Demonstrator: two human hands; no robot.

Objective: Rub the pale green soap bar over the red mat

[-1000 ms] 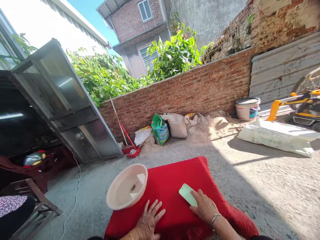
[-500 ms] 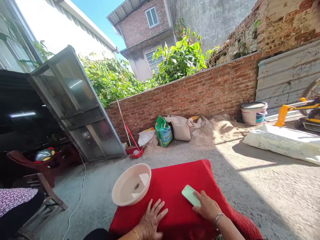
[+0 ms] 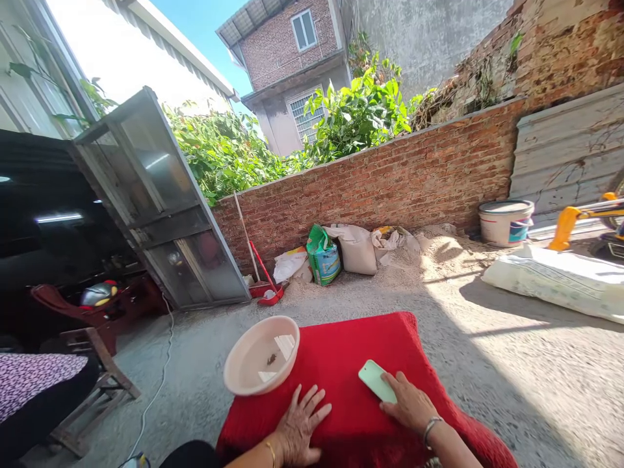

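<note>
Head view: scene shifted rightward; right hand [image 3: 412,405] still holding green phone [image 3: 376,381].

In head view, turned slightly left over past second. Exposes more of wooden chair [image 3: 108,361] and patterned garment [image 3: 39,382], well left of red cloth [image 3: 341,354]. Brings in light spot [image 3: 4,179] at far upper left of red cloth, plus cropped blue-and-yellow object [image 3: 141,462] at lower left. Shows more of dark rounded shape [image 3: 192,456] beside red cloth's near-left corner. Cuts off more of white sack [image 3: 560,281] and yellow machine [image 3: 565,227], right of red cloth.
</note>
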